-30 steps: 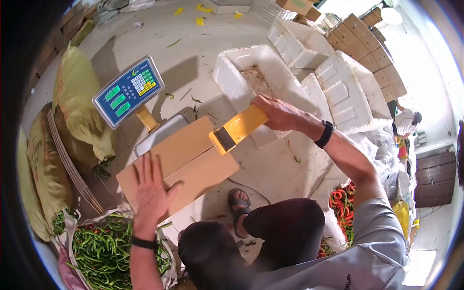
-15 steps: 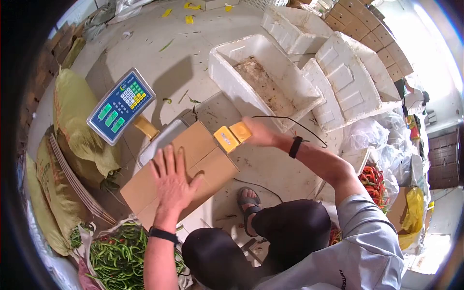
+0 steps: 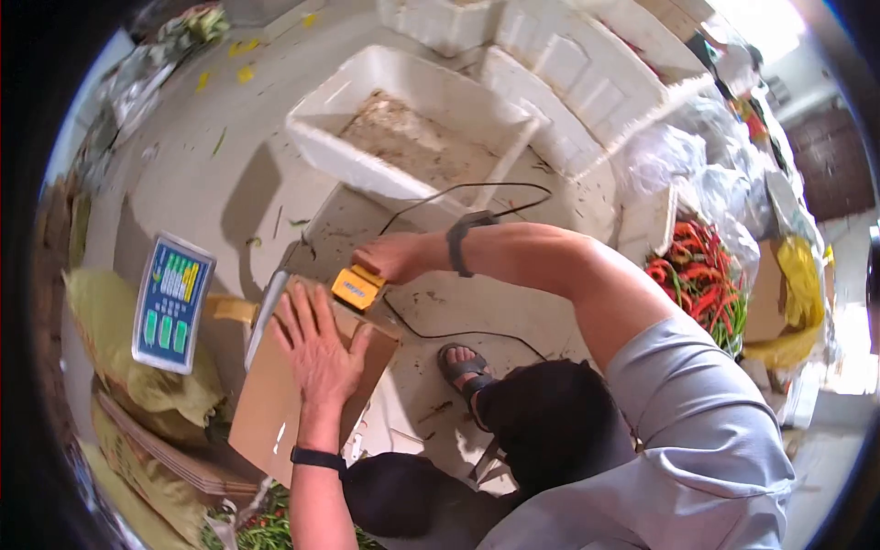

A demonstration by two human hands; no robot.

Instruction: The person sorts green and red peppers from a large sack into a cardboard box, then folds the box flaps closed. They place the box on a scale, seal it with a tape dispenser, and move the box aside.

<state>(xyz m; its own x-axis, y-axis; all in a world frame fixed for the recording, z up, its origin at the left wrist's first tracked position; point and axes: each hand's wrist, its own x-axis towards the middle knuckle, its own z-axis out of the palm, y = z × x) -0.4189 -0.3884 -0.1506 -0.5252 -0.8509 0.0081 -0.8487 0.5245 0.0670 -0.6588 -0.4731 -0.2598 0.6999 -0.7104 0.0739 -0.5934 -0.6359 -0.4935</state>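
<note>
A brown cardboard box lies tilted across the scale's platform, close to my knees. On its top face rests my left hand, palm down with the fingers spread. My right hand is closed round a yellow tape dispenser, which touches the far right edge of the box. Part of the right fingers is hidden behind the dispenser. To the left of the box stands the scale's blue display, with green lit readouts.
An open white foam box stands ahead, with more foam boxes behind it. Red chillies are at the right, green chillies at the lower left. Yellow-green sacks line the left. A black cable crosses the floor.
The view has turned, so the surroundings appear shifted. My right hand has brought the tape dispenser closer to my left hand, against the box's far edge. My left hand is still on the box.
</note>
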